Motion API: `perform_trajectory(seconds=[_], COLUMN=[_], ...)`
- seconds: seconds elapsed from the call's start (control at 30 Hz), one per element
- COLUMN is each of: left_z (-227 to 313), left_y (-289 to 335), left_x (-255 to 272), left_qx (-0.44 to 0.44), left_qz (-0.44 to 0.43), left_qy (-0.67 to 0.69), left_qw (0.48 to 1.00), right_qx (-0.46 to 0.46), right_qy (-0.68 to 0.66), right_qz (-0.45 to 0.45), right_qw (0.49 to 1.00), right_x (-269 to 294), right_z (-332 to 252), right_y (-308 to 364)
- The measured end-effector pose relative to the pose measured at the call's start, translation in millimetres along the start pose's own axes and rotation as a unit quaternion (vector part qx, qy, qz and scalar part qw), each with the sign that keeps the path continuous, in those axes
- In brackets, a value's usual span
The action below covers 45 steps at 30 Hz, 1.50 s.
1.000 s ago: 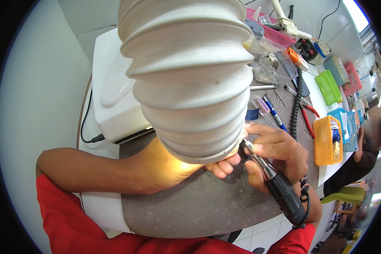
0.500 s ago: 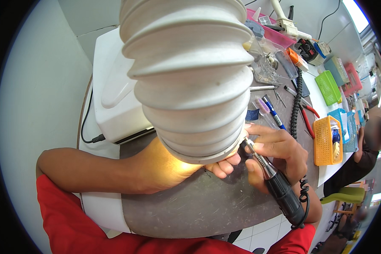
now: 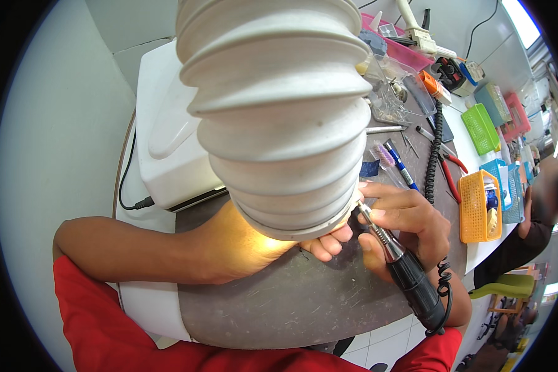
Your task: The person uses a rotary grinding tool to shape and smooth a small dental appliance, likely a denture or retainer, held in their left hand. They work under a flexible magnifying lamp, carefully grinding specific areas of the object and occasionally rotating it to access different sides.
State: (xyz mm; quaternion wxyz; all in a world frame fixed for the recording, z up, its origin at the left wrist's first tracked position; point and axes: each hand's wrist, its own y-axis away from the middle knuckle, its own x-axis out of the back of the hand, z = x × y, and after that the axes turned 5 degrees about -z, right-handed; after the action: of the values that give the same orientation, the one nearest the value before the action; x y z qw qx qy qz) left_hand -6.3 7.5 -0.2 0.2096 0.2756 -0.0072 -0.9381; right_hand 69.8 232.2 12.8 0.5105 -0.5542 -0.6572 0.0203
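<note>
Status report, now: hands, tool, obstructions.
Right hand gripping black handpiece. Left hand near its tip, hold unclear. White ribbed hose hides part of left hand.

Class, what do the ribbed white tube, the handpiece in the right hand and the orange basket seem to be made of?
Ribbed white tube: probably matte, flexible plastic, from its soft moulded folds.
Handpiece in the right hand: shiny metal front, judging by bright reflections; smooth black body, perhaps plastic.
Orange basket: likely moulded plastic, given even colour and perforated walls.
</note>
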Motion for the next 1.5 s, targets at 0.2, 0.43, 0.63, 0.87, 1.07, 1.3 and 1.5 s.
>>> perform_trajectory(seconds=[0.2,0.43,0.63,0.87,1.07,1.3,1.5], left_z=[-0.1,1.1,0.4,1.7,2.0,0.9,-0.3], left_y=[0.7,0.3,-0.1,1.0,1.0,1.6,0.1], left_x=[0.3,0.0,0.5,-2.1,-1.0,-0.6,0.3], left_qx=[-0.002,-0.008,-0.005,-0.007,-0.003,-0.003,-0.015], left_qz=[0.001,-0.004,-0.007,0.010,0.010,0.012,0.005], left_qy=[0.003,0.001,0.009,-0.014,-0.028,-0.023,-0.015], left_qw=[1.000,1.000,1.000,1.000,1.000,1.000,1.000], right_qx=[-0.007,0.005,0.021,-0.002,-0.003,0.003,0.002], right_qy=[0.005,0.024,0.007,-0.028,-0.042,-0.046,-0.041], right_qz=[0.007,-0.010,-0.029,-0.026,-0.037,-0.032,-0.042], right_qw=[1.000,1.000,0.999,0.999,0.998,0.998,0.998], right_x=[-0.2,2.0,4.1,9.7,14.3,7.5,8.5], right_z=[-0.7,0.7,1.4,0.0,-1.6,0.2,0.5], right_y=[0.1,2.1,1.6,6.7,6.1,4.9,5.0])
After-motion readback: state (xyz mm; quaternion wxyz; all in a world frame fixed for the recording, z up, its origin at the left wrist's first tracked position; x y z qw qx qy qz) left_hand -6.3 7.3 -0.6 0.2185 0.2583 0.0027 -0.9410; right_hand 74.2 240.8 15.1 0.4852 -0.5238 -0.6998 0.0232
